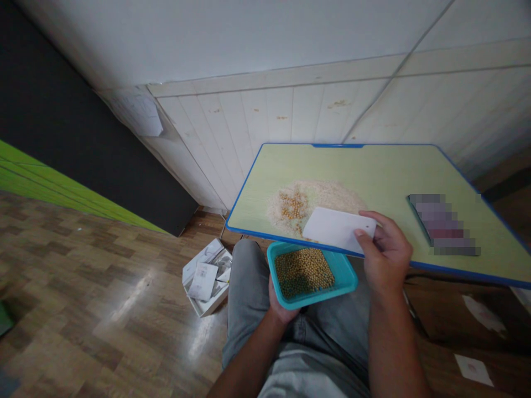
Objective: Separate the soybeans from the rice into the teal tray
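My left hand [281, 301] is wrapped round the near left side of a teal plastic tub [346, 273], held over my lap just below the table edge. Soybeans [305, 268] cover the bottom of the tub. In my right hand [388, 249] is a flat white plastic scraper [334, 225], pinched at the end with the small hole. Its far end rests near or on the table top, beside a small heap of soybeans [292, 204]. White rice grains [332, 192] lie spread around and behind those beans. The scraper hides part of the rice.
The pale green table [385, 166] has a raised blue rim. A dark-edged flat device or booklet [443, 225], blurred over, lies on its right side. An open white box [207, 276] with papers stands on the floor at left. A panelled wall [265, 116] rises behind the table.
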Motion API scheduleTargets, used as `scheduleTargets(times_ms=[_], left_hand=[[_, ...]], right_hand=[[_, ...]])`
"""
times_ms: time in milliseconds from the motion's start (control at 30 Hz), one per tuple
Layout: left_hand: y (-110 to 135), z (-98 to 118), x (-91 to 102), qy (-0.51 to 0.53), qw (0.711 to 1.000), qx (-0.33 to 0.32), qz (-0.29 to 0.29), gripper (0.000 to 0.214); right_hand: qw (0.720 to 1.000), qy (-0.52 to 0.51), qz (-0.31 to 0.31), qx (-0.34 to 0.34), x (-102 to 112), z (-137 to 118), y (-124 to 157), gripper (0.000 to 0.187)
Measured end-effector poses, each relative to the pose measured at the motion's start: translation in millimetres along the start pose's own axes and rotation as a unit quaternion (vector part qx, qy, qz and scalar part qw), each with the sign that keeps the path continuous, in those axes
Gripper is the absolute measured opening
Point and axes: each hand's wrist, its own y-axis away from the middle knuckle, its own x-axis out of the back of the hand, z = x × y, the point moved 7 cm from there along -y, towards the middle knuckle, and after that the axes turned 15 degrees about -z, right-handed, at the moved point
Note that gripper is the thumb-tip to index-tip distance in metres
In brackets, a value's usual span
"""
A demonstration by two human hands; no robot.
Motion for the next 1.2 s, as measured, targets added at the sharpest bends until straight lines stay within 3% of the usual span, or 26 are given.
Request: scheduleTargets(times_ms=[233,700,933,1200], left_hand=[[0,-7,17.6,0.015,0.999,0.005,0.044,0.037],[3,1,-3.8,0.038,0.999,0.008,0.024,0.037],[3,-1,2.3,0.038,0.998,0.009,0.047,0.040],[-11,-9,13.2,0.093,0.995,0.009,0.018,0.045]], right_hand=[[1.000,0.014,-0.004,-0.001,-2,0,0,0.033],[1.000,0.007,-0.020,0.009,-4,0,-3,0.030],[1.000,-0.003,-0.015,0.003,-2,1,-1,0.031],[1.000,-0.004,0.019,0.011,0,-4,0,0.031]])
